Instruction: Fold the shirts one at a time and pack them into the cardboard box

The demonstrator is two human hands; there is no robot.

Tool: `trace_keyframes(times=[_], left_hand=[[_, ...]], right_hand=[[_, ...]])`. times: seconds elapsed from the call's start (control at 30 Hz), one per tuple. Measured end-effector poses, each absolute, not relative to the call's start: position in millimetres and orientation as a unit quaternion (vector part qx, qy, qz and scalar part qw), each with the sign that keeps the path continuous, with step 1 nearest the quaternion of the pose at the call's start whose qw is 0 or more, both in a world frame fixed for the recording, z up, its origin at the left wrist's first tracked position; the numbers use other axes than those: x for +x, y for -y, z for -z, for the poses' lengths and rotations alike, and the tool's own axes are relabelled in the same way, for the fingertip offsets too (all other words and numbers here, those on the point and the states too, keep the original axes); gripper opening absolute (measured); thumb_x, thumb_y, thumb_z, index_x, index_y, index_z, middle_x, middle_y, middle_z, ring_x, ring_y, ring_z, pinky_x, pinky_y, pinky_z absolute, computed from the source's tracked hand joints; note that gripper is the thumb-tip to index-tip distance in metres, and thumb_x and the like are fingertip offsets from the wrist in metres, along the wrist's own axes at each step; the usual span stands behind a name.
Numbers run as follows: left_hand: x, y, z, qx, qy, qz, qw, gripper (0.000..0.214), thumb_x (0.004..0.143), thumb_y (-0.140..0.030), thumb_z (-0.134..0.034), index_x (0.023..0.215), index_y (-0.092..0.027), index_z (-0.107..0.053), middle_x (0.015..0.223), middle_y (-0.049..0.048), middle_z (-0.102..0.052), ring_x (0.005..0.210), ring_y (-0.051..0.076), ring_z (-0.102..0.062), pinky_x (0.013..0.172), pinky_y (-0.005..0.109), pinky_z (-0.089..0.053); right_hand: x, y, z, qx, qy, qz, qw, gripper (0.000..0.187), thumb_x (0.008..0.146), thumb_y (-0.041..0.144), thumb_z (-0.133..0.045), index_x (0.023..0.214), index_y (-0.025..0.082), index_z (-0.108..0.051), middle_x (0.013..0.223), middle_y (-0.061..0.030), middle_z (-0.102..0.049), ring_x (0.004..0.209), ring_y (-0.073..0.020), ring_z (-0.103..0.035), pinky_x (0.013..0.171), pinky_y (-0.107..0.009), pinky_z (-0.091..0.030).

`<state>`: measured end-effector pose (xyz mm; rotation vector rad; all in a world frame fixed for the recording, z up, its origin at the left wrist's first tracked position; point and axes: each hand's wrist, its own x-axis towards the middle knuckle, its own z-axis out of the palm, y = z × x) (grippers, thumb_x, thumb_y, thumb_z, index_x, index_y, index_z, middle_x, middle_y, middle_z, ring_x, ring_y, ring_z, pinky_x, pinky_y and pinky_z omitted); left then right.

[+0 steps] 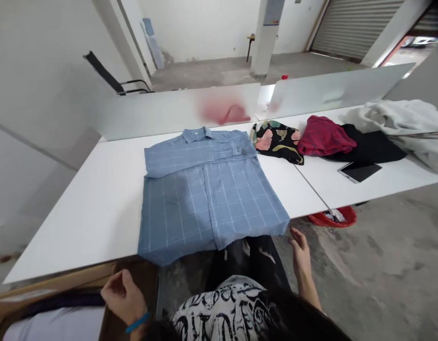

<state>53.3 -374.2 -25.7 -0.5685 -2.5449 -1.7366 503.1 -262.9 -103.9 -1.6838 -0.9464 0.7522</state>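
Note:
A blue short-sleeved shirt [190, 203] with white check lines lies front up on the white table, collar at the far side. One sleeve is laid across its chest, and its hem hangs over the near table edge. My left hand [124, 296], a blue band at its wrist, is below and left of the hem, over a cardboard box. Its fingers curl loosely, apart from the thumb, and hold nothing. Just below the shirt's right hem corner, my right hand [300, 248] has its fingers loosely bent and apart, with no cloth visible in them.
On the table's right are a floral cloth [278, 140], a dark red garment [325, 136], a black cloth [373, 146], a phone [361, 171] and a white fabric pile [403, 121]. A frosted divider [140, 111] runs behind. Below are a red basket [350, 217] and a cardboard box [80, 277].

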Motion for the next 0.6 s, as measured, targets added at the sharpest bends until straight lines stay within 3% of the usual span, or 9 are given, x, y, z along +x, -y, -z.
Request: trace_keyframes(times=[0.1,0.17,0.27,0.33,0.4,0.6], left_hand=[[59.7,384.9,52.5,-0.1,0.763,0.623,-0.144,0.041,0.078,-0.043,-0.06,0.11,-0.02,-0.049,0.118,0.0089,-0.059,0.116,0.025,-0.056,0.099,0.043,-0.046],[56.0,381.6,69.5,-0.106,0.734,0.627,-0.239,0.036,0.08,-0.037,-0.059,0.111,-0.021,-0.05,0.123,0.0078,-0.058,0.121,0.022,-0.052,0.103,0.037,-0.043],[48.4,373.0,84.1,-0.144,0.721,0.583,-0.345,0.034,0.081,-0.03,-0.059,0.113,-0.018,-0.053,0.119,0.0082,-0.063,0.116,0.02,-0.056,0.101,0.034,-0.044],[47.0,370.2,85.8,-0.156,0.726,0.535,-0.404,0.033,0.078,-0.028,-0.064,0.108,-0.015,-0.058,0.108,0.0089,-0.069,0.108,0.021,-0.062,0.097,0.034,-0.048],[49.3,371.2,83.0,-0.138,0.719,0.514,-0.446,0.028,0.075,-0.025,-0.068,0.1,-0.013,-0.063,0.101,0.0095,-0.071,0.102,0.022,-0.065,0.094,0.035,-0.05],[62.9,382.8,60.2,-0.057,0.7,0.511,-0.495,0.02,0.075,-0.017,-0.068,0.094,-0.016,-0.065,0.098,0.0072,-0.072,0.098,0.022,-0.066,0.089,0.036,-0.054]], right_hand=[[496.8,255.9,108.2,-0.632,0.443,-0.406,0.49,0.068,0.07,0.047,-0.056,0.133,0.025,-0.042,0.138,-0.0103,-0.047,0.123,-0.0262,-0.049,0.093,-0.041,-0.047],[495.9,247.8,102.8,-0.606,0.467,-0.451,0.46,0.067,0.071,0.05,-0.061,0.131,0.025,-0.045,0.133,-0.0095,-0.052,0.118,-0.0246,-0.053,0.092,-0.039,-0.047],[502.3,239.2,94.3,-0.607,0.503,-0.497,0.363,0.047,0.067,0.055,-0.066,0.096,0.018,-0.065,0.098,-0.0095,-0.069,0.094,-0.0261,-0.063,0.084,-0.037,-0.049],[510.1,238.7,90.7,-0.619,0.532,-0.503,0.286,0.042,0.065,0.06,-0.065,0.066,0.018,-0.062,0.069,-0.0059,-0.066,0.072,-0.0247,-0.063,0.074,-0.037,-0.049],[517.7,242.7,86.5,-0.621,0.551,-0.501,0.246,0.047,0.066,0.064,-0.062,0.053,0.019,-0.055,0.054,-0.0022,-0.057,0.06,-0.0214,-0.057,0.068,-0.035,-0.047],[525.0,264.9,54.0,-0.576,0.552,-0.555,0.237,0.047,0.068,0.064,-0.061,0.062,0.017,-0.065,0.069,-0.0033,-0.066,0.074,-0.0217,-0.061,0.075,-0.03,-0.045]])
